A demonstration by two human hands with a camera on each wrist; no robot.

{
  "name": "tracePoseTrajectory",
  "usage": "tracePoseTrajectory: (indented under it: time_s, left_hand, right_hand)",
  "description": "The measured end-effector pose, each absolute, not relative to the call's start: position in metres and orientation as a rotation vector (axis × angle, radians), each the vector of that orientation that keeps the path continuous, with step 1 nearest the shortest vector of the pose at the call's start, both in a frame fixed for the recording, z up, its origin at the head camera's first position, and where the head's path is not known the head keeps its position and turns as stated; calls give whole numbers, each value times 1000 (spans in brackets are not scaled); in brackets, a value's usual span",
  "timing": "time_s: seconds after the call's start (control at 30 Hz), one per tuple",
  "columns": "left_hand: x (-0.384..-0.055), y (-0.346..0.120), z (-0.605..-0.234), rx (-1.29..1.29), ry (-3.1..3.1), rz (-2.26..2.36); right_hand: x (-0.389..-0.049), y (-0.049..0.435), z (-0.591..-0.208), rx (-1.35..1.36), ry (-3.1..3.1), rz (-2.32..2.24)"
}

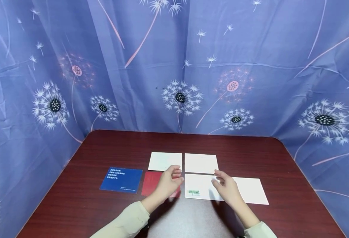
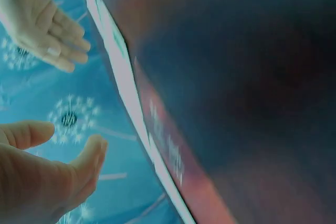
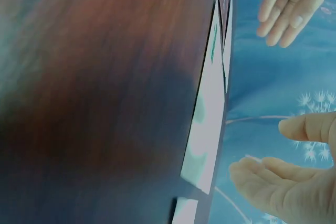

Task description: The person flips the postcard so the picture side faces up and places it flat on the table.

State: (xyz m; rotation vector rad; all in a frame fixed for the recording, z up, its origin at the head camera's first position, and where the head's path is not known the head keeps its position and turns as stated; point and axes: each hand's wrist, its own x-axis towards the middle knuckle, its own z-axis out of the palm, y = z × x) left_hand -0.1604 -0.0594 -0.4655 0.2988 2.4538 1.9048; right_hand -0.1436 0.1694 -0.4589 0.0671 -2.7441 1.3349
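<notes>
My left hand [image 1: 167,182] hovers over a red card [image 1: 149,183], thumb and fingers apart and holding nothing. To the right, my right hand [image 1: 227,188] hangs above a white card with a small green picture [image 1: 202,185], its fingers loosely bent around bare air. The right hand covers part of that card and the near edge of another white card [image 1: 251,190]. In the left wrist view, the left hand's fingers [image 2: 86,166] are relaxed; the right wrist view shows the right hand [image 3: 286,182] likewise.
Two more white cards [image 1: 165,161] lie side by side in the back row. A blue card with white writing [image 1: 121,179] lies at the left. All rest on a dark red-brown wooden table [image 1: 73,201]. Behind it hangs a blue curtain [image 1: 150,82] printed with dandelions.
</notes>
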Motion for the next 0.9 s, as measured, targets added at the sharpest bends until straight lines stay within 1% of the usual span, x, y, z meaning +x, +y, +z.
tracePoseTrajectory:
  time_s: [0.23,0.47,0.9]
  left_hand:
    - [-151,-45,-476,278,2317,1852]
    - [-146,-39,-475,238,2214,1873]
    - [-141,-31,-475,203,2274,1782]
  right_hand:
    - [-136,180,-461,18,-2870,1336]
    - [-132,181,-464,23,-2927,1340]
    - [-129,179,-466,5,-2951,1297]
